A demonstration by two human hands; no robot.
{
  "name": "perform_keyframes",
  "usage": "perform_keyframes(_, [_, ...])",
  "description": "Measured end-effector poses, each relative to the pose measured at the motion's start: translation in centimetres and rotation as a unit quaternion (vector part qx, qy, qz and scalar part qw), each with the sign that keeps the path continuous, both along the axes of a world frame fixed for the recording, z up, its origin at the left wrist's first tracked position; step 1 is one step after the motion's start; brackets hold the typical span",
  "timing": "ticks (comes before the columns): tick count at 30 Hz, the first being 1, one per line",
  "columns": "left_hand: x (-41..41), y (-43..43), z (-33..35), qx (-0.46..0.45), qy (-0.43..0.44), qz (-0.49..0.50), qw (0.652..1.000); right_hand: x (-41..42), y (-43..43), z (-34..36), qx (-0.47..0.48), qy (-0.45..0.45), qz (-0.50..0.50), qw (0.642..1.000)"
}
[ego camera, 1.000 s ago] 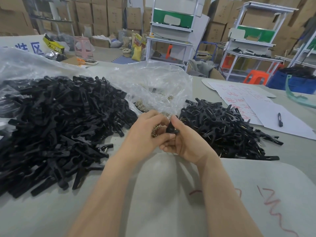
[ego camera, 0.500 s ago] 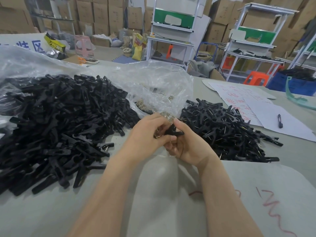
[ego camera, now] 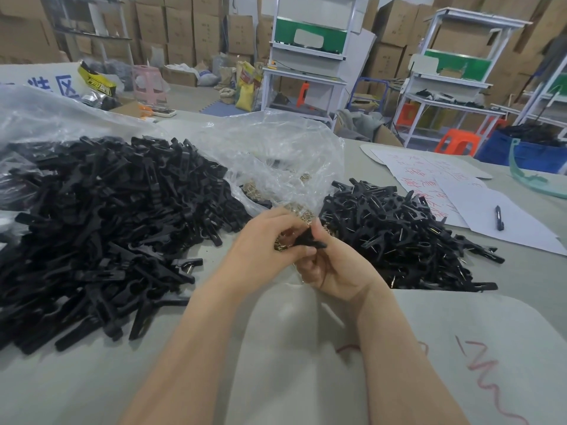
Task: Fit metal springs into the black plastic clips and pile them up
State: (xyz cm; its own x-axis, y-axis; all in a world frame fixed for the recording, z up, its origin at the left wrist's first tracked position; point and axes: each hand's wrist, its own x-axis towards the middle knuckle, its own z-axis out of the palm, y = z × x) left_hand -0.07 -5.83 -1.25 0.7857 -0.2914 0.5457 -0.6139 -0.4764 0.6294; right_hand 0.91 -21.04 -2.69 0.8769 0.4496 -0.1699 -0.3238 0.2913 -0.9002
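On the table's [ego camera: 92, 378] left side, a big left heap [ego camera: 101, 228] of black clips, no wire showing, spilling from a clear bag [ego camera: 276, 154]. Under the bag's mouth, just behind the hands, loose brass-coloured springs [ego camera: 302, 214].

At centre, left hand [ego camera: 264, 250] and right hand [ego camera: 340, 271], each curled and pinching one clip [ego camera: 306, 240] from its own side, held above the table between the two heaps. Glints of metal at the left fingertips, probably spare springs. Cannot tell whether a spring already sits in the clip. Judged mid-fitting.

Risks from here:
- Losing the spring under tension, popping from the pinch into either heap.
- Seating it crooked by pressing off-line.
- Dropping the finished clip left, among the unfitted ones.

Just beside the right hand, the right heap [ego camera: 405, 234], wire visible on many, judged the finished pile, with nothing between hand and heap. Further right, papers [ego camera: 491, 216] with red writing and a pen [ego camera: 499, 218], well apart from the work.

In the way: only the bag's film, overhanging the springs.
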Motion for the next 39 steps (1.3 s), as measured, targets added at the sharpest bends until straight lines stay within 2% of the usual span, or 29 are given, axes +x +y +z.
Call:
perform_keyframes(3, [0.4,0.4,-0.5,0.009,0.014,0.055,0.998,0.2,0.0,0.5,-0.070,0.008,-0.011,0.997])
perform_keyframes(5, [0.7,0.6,-0.9,0.042,0.033,0.094,0.994,0.4,-0.2,0.8,-0.166,-0.032,-0.076,0.983])
perform_keyframes(7, [0.8,0.4,-1.3,0.072,0.057,0.100,0.991,0.4,0.0,1.0,-0.283,-0.120,-0.122,0.944])
perform_keyframes(9, [0.9,0.0,-1.5,0.064,0.080,0.092,0.990,0.5,0.3,1.2,-0.353,-0.168,-0.171,0.904])
perform_keyframes(11, [1.1,0.3,-1.6,0.023,0.093,0.140,0.985,1.0,0.2,1.9,-0.325,-0.153,-0.298,0.884])
perform_keyframes(13, [1.4,1.2,-1.6,-0.008,0.090,0.244,0.965,1.5,-0.8,3.8,-0.154,-0.095,-0.443,0.878])
perform_keyframes(14, [1.5,1.7,-1.7,-0.005,0.093,0.297,0.950,1.7,-1.3,4.7,-0.067,-0.077,-0.484,0.869])
perform_keyframes(15, [1.6,2.2,-1.9,0.015,0.103,0.339,0.935,2.0,-1.8,5.2,-0.030,-0.067,-0.502,0.862])
perform_keyframes(16, [1.6,2.6,-2.2,0.047,0.118,0.365,0.922,2.1,-2.0,5.4,-0.057,-0.067,-0.508,0.857])
perform_keyframes(18, [1.5,2.8,-2.6,0.117,0.153,0.387,0.902,1.8,-1.4,4.9,-0.195,-0.103,-0.489,0.844])
perform_keyframes(20, [1.4,2.8,-2.9,0.179,0.183,0.393,0.883,1.3,-0.1,3.6,-0.315,-0.154,-0.428,0.833])
perform_keyframes(24, [1.5,3.0,-3.1,0.225,0.213,0.397,0.864,1.3,3.8,1.3,-0.436,-0.257,-0.251,0.825])
perform_keyframes(27, [1.8,3.3,-2.9,0.230,0.218,0.406,0.857,1.7,7.1,0.8,-0.511,-0.308,-0.144,0.790])
perform_keyframes(29, [1.9,3.6,-2.7,0.179,0.207,0.399,0.875,2.4,8.8,0.4,-0.572,-0.319,-0.084,0.751])
perform_keyframes(32, [2.0,4.2,-2.3,0.002,0.177,0.381,0.908,3.0,10.2,0.1,-0.647,-0.322,-0.049,0.690])
perform_keyframes(37, [2.1,4.1,-1.2,-0.235,0.129,0.354,0.896,3.0,11.8,-0.9,-0.705,-0.321,-0.004,0.632])
perform_keyframes(39, [2.2,4.0,-0.9,-0.331,0.147,0.310,0.879,3.1,12.4,-1.2,-0.709,-0.307,-0.007,0.635])
